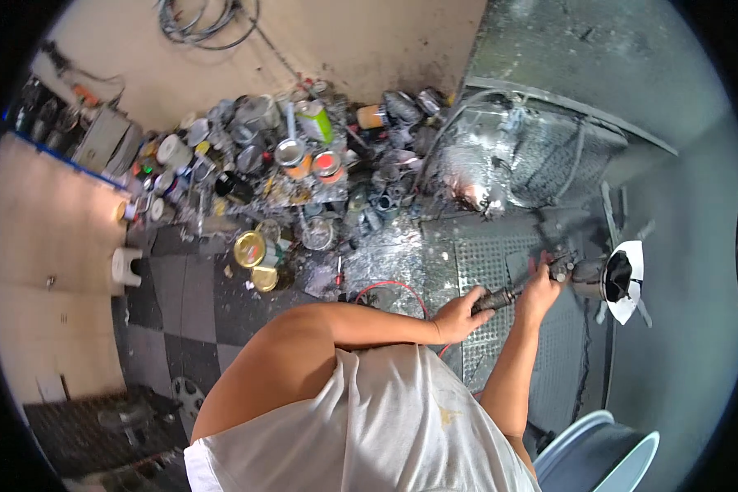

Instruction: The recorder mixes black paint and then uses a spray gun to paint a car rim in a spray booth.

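Observation:
Both of my hands hold a dark pneumatic power tool [521, 287] over a paint-spattered metal grate. My left hand [461, 315] grips the rear of its handle, where a red hose [389, 287] runs off to the left. My right hand [541, 289] wraps around the tool's front end near the head. The tool's tip points right, at a small black part masked with white paper [625, 280] on a stand. My white shirt fills the lower middle of the view.
A heap of paint cans, jars and lids [287, 164] covers the floor at upper left. A foil-covered wall and bench [533, 156] rise behind the grate. A white pot [126, 266] stands at left. A pale blue-rimmed bucket [607, 455] sits at lower right.

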Demonstrator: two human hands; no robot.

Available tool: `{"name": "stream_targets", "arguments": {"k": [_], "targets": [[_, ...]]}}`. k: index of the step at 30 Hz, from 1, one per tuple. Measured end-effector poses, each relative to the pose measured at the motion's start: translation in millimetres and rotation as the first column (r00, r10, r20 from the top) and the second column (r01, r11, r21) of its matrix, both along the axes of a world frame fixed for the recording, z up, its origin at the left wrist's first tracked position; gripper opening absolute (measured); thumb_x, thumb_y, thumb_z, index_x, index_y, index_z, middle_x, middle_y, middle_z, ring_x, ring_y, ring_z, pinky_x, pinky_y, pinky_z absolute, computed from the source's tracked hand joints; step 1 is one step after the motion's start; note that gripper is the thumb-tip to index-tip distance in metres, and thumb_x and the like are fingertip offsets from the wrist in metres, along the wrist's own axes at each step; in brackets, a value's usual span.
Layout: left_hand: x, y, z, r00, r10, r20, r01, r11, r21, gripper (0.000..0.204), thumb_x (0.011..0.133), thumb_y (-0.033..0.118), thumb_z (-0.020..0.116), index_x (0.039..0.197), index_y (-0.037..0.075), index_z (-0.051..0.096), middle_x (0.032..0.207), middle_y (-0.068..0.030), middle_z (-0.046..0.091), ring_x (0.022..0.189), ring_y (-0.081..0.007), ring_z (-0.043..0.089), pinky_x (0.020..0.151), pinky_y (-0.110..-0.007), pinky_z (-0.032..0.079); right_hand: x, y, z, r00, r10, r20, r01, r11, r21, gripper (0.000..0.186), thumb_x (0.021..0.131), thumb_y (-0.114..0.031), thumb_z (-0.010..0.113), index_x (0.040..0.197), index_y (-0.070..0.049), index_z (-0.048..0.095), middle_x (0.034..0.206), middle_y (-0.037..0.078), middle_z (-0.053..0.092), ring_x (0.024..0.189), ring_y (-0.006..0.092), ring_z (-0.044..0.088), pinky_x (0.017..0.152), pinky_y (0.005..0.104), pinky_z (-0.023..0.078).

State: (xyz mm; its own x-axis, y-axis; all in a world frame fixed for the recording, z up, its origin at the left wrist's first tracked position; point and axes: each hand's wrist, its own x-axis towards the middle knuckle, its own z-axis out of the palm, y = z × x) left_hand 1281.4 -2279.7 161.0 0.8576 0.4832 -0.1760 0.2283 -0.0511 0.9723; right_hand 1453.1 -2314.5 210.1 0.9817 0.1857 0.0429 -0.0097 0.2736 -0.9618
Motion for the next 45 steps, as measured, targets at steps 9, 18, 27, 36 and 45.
{"name": "stream_targets", "arguments": {"k": [9, 18, 27, 36, 45], "targets": [[-9.9, 38.1, 45.3, 0.973, -0.203, 0.106, 0.153, 0.920, 0.360, 0.028, 0.087, 0.024, 0.070, 0.106, 0.005, 0.062, 0.096, -0.0164, 0.069, 0.089, -0.0372, 0.067, 0.079, -0.047, 0.052, -18.7, -19.5, 17.7, 0.861, 0.500, -0.092, -0.470, 0.715, -0.517, 0.038, 0.084, 0.002, 0.050, 0.121, -0.005, 0.056, 0.101, 0.005, 0.064, 0.080, 0.0126, 0.061, 0.055, 0.0254, 0.050], [-92.3, 150.2, 133.3, 0.955, 0.061, 0.290, -0.229, 0.776, 0.588, 0.037, 0.084, -0.003, 0.066, 0.120, 0.003, 0.058, 0.102, -0.0118, 0.070, 0.092, -0.0217, 0.070, 0.083, -0.035, 0.056, -114.0, 15.3, -1.6, 0.554, 0.828, -0.085, -0.732, 0.435, -0.524, 0.059, 0.084, 0.007, 0.053, 0.142, -0.003, 0.046, 0.099, 0.004, 0.066, 0.090, 0.0121, 0.062, 0.083, 0.0282, 0.052], [-151.4, 234.8, 142.3, 0.977, 0.089, 0.192, -0.206, 0.611, 0.764, 0.016, 0.086, 0.005, 0.065, 0.101, 0.006, 0.069, 0.099, -0.0150, 0.070, 0.095, -0.0346, 0.067, 0.085, -0.042, 0.054, -186.3, 91.9, 1.6, 0.445, 0.894, 0.047, -0.632, 0.350, -0.691, 0.062, 0.087, -0.001, 0.060, 0.147, -0.003, 0.043, 0.110, 0.020, 0.070, 0.108, 0.0363, 0.067, 0.096, 0.0399, 0.049], [-252.6, 335.7, 135.5, 0.940, 0.226, 0.255, -0.340, 0.571, 0.747, 0.013, 0.087, 0.002, 0.065, 0.099, 0.003, 0.070, 0.095, -0.0151, 0.070, 0.090, -0.0342, 0.068, 0.080, -0.041, 0.053, -260.3, 197.3, -14.3, 0.349, 0.923, -0.164, -0.747, 0.167, -0.644, 0.063, 0.089, 0.005, 0.053, 0.149, -0.002, 0.039, 0.129, 0.025, 0.062, 0.116, 0.0318, 0.065, 0.096, 0.0360, 0.050], [-343.1, 361.3, 77.3, 0.697, 0.645, 0.313, -0.716, 0.608, 0.342, 0.013, 0.091, 0.005, 0.066, 0.103, 0.002, 0.070, 0.093, -0.0120, 0.072, 0.081, -0.0185, 0.068, 0.075, -0.030, 0.052, -298.5, 244.2, -29.3, 0.154, 0.975, -0.159, -0.834, 0.042, -0.550, 0.065, 0.089, 0.002, 0.057, 0.151, -0.009, 0.041, 0.119, 0.015, 0.066, 0.109, 0.0221, 0.062, 0.097, 0.0334, 0.048]]}}
